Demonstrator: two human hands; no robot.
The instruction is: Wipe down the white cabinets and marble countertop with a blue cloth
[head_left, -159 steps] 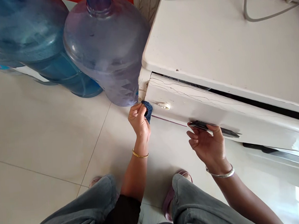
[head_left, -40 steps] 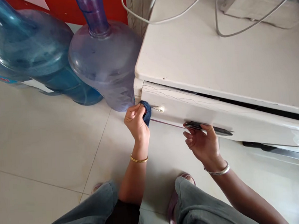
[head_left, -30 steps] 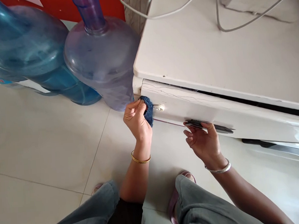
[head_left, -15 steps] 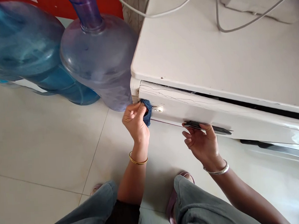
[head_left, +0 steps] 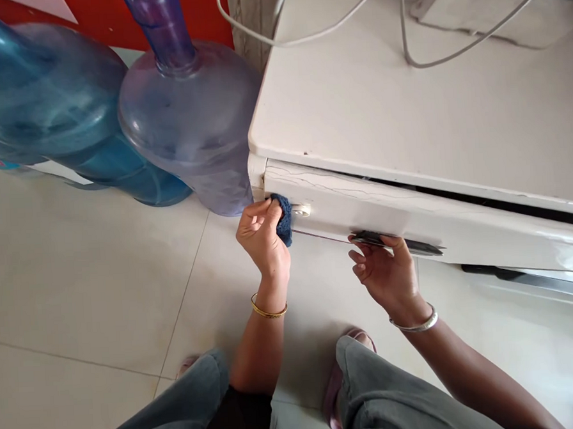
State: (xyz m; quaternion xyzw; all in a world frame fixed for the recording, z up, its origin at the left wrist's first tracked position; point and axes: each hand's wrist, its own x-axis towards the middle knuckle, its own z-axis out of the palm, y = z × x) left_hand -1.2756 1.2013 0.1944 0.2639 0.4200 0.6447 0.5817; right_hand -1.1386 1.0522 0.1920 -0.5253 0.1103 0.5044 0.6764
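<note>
My left hand point(head_left: 263, 232) pinches a dark blue knitted cloth point(head_left: 283, 221) against the left end of a white front panel point(head_left: 324, 203). Just right of the cloth is a small round off-white fitting point(head_left: 300, 210) on the panel. Fingers of my right hand point(head_left: 386, 270) are closed on the left part of a narrow dark handle-like strip point(head_left: 425, 247) lying along the panel. Whether the strip is fixed to the panel I cannot tell. A dark gap runs between the panel and the white top point(head_left: 381, 107) above it.
Large blue water bottles point(head_left: 83, 103) and a purplish one point(head_left: 190, 117) stand left of the white unit. A white cable point(head_left: 306, 40) loops over the top, near a pale box point(head_left: 487, 12). My feet are on the tiled floor point(head_left: 102, 269) below.
The view has shifted slightly. My left hand stays at the panel's left end with the cloth, its wrist slightly lower and further right; my right hand keeps its hold on the dark strip.
</note>
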